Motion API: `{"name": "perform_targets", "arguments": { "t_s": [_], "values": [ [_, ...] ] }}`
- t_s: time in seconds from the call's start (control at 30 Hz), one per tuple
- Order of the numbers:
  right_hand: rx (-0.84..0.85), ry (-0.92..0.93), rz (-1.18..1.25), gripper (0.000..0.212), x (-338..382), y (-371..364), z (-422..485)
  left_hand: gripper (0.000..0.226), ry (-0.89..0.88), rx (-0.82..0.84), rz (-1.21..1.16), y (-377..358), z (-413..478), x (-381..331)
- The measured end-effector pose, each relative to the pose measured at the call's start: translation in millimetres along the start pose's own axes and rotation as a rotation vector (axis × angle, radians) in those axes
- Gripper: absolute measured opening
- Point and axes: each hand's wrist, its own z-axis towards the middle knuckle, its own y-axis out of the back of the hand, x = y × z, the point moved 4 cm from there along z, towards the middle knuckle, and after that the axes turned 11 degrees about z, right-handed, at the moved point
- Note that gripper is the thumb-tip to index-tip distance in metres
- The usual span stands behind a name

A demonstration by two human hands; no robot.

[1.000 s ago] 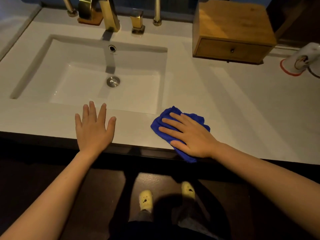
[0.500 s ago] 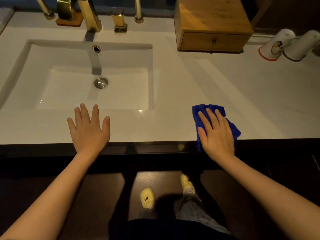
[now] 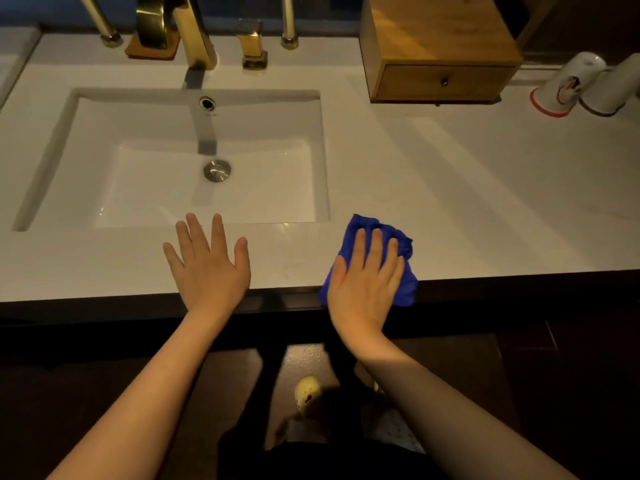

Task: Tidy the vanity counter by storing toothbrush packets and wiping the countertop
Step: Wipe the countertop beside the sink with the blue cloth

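Landmark: the white sink (image 3: 62,140), a rectangular basin sunk into the countertop (image 3: 485,202), with a round metal drain (image 3: 217,170) in its floor.
Left hand (image 3: 207,268): flat on the countertop, palm down, fingers spread wide, holding nothing; it lies just in front of the sink's front rim, below the drain.
Right hand (image 3: 367,282): pressed palm down on the blue cloth (image 3: 405,251), fingers together and extended, not curled around it.
Blue cloth: crumpled under the right hand, just off the sink's front right corner, at the counter's front edge; its near part hangs over the dark edge.
Faucet (image 3: 194,32): gold, standing behind the sink at the back of the counter.
Wooden drawer box (image 3: 440,53): behind and to the right of the sink, its drawer closed.
Cups (image 3: 568,88): two white ones far right of the sink, beyond the box; they seem to lie on their sides, though the dim corner makes this uncertain.
Toothbrush packets: none visible on the counter.
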Motion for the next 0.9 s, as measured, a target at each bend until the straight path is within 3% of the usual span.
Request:
{"name": "perform_targets", "arguments": {
  "t_s": [0.4, 0.67, 0.77, 0.9],
  "values": [
    [0.169, 0.178, -0.066, 0.063, 46.9, -14.5, -11.4, 0.062, -0.018, 0.046, -0.042, -0.3, 2.4, 3.7],
    [0.351, 0.405, 0.009, 0.059, 78.9, -24.0, -5.0, 0.049, -0.029, -0.058, -0.356, 16.1, 5.4, 19.4],
    [0.409, 0.532, 0.036, 0.059, 96.7, -29.1, -5.2, 0.047, 0.009, -0.086, -0.229, 9.3, 2.3, 39.7],
    [0.481, 0.700, 0.022, 0.058, 113.9, -33.6, -6.5, 0.059, 0.136, 0.004, -0.096, -2.3, -6.7, 64.6]
  ]
}}
